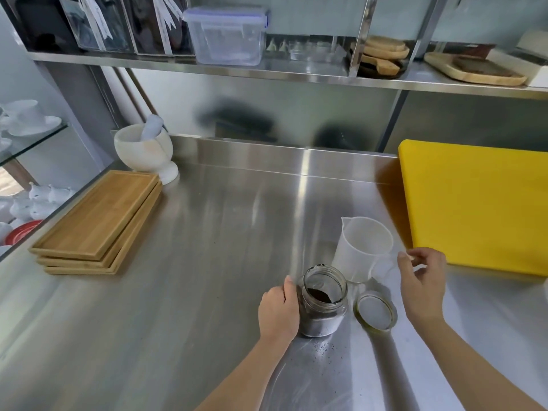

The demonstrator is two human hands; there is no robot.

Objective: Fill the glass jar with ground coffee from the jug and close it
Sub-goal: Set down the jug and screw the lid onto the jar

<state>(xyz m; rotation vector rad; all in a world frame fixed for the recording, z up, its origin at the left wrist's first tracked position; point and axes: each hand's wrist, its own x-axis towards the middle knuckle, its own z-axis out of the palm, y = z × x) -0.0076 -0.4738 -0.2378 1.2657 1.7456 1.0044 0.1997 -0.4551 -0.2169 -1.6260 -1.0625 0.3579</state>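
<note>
Two hands at lower centre: left hand (278,312) grips the coffee-filled glass jar (323,301); right hand (422,281), fingers loose, sits at the empty-looking jug (363,249) handle. Next, likely fetch the lid (376,311) beside the jar.

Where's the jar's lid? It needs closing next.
In the head view, the lid lies flat on the steel counter, just right of the glass jar and in front of the jug.

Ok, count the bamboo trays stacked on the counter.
3 wooden trays, all in one stack at the left of the steel counter, in front of the white mortar. A thinner one hidden underneath can't be excluded.
</note>
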